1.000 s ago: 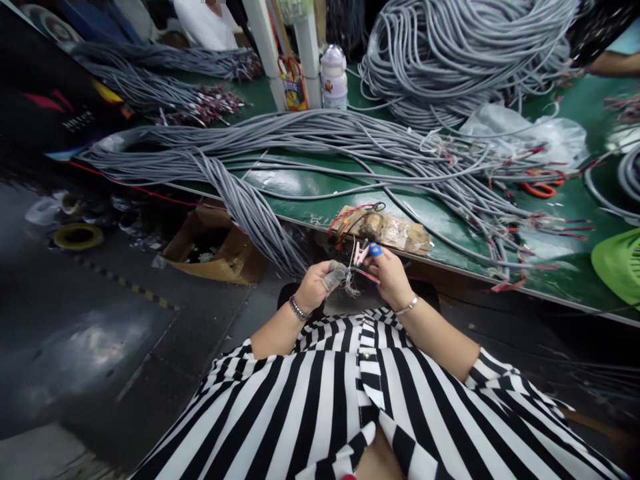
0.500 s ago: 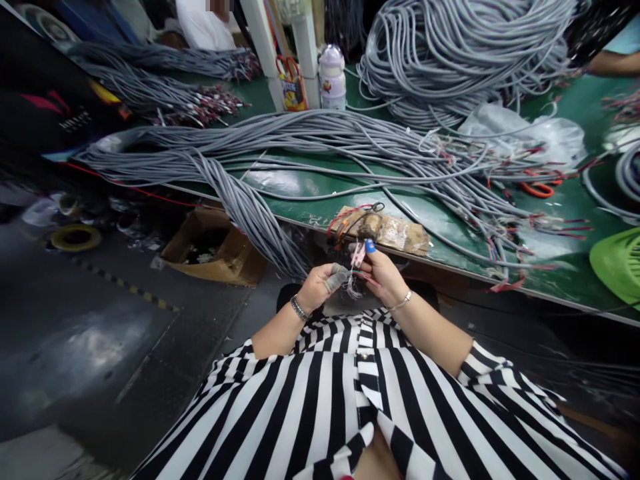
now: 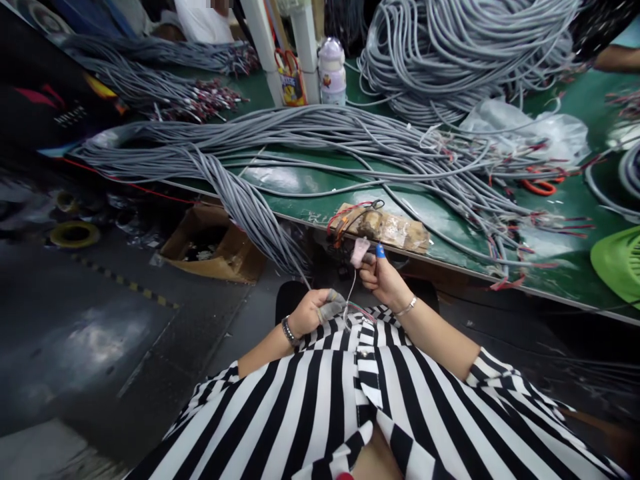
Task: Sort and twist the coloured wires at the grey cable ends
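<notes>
"Cable [image 3: 305,280] at the left hand [image 3: 313,311], its end out over the lap, just off the near edge of the table [image 3: 309,211]!"

"And the rest of it?"

"Up into the bundle [image 3: 240,200], by the look of it, that twisted hank drooping off the edge. Left fingers, grey covers on some of them, pinch the cable close to its end."

"Coloured wires [image 3: 360,309] poke out past those fingers, over to the right. What's the right hand [image 3: 385,281] up to?"

"It's raised higher, just beside the plank [image 3: 403,231], fingers folded in, blue-capped thumb up. There's a pink piece [image 3: 359,253] at the fingertips! I read that as a grip, but blur hides the contact, and I can't tell what the piece is."

"Look at that pale strand [image 3: 352,287]! Down it comes from the pink piece to the cable's end, bridging the two hands."

"So, which step? I'd call it work on the cable's end: the strand being parted from the coloured wires."

"Fair call. The next move, to my mind, asks for a firm left pinch and a light right hand, strand to one side, wires to the other."

"And the danger?"

"Thin stuff, that strand. It could slip from the fingers or snag round the wires, and a slack left pinch would let the whole end twist."
</notes>
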A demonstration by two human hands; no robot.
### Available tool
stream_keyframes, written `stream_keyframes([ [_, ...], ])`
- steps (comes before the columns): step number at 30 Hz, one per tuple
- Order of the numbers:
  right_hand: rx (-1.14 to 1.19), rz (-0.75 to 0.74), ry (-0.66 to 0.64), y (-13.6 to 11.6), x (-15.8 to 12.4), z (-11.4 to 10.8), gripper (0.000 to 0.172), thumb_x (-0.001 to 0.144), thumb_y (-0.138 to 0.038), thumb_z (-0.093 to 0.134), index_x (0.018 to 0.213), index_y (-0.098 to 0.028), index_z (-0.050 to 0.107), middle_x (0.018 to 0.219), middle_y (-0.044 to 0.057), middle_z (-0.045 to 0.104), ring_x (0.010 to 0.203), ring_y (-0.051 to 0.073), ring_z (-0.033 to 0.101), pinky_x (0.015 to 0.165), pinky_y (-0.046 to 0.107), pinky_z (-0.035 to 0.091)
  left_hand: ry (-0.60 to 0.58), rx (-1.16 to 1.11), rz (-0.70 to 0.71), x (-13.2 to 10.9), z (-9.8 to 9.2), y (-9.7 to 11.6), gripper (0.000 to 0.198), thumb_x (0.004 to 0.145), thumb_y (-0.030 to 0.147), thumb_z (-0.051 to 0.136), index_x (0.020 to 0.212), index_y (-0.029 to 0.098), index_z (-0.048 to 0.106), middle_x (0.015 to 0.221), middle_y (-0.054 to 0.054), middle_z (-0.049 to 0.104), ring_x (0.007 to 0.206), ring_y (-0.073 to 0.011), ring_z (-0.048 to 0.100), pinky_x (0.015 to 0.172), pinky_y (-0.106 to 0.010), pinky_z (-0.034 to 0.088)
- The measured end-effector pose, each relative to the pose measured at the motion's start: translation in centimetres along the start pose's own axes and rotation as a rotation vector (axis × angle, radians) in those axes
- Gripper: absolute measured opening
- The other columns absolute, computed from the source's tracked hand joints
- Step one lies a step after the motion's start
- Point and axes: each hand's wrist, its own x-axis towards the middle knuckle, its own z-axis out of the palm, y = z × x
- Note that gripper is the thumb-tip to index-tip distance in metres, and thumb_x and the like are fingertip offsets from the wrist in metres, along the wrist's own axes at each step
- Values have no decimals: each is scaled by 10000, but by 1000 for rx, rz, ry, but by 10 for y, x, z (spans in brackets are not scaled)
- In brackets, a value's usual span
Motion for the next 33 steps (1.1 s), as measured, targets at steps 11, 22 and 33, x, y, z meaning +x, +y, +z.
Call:
stream_keyframes([
  [11, -456, -133, -358, 20, -22, 0, 601, 704, -491, 738, 1213, -193, 622, 952, 45, 614, 750, 132, 518, 645, 247, 445, 362, -402, 76, -4, -1, -8, 392, 662, 420, 814, 801, 148, 568, 584, 26, 600, 466, -85, 549, 467, -197, 435],
  [22, -837, -423, -88, 19, -28, 24, 269, 788, -448, 669, 695, -196, 689, 719, 37, 628, 685, 162, 542, 655, 302, 453, 180, -290, -105, 2, 8, -8, 445, 652, 489, 806, 732, 128, 559, 568, 11, 622, 433, -83, 564, 437, -188, 443],
  [33, -744, -42, -58, 25, -30, 8, 425, 717, -545, 698, 593, -166, 552, 493, -41, 424, 445, 64, 307, 420, 215, 227, 286, -840, 64, 5, -10, 22, 315, 891, 386, 592, 694, 140, 576, 471, 60, 364, 357, -34, 288, 401, -203, 224],
])
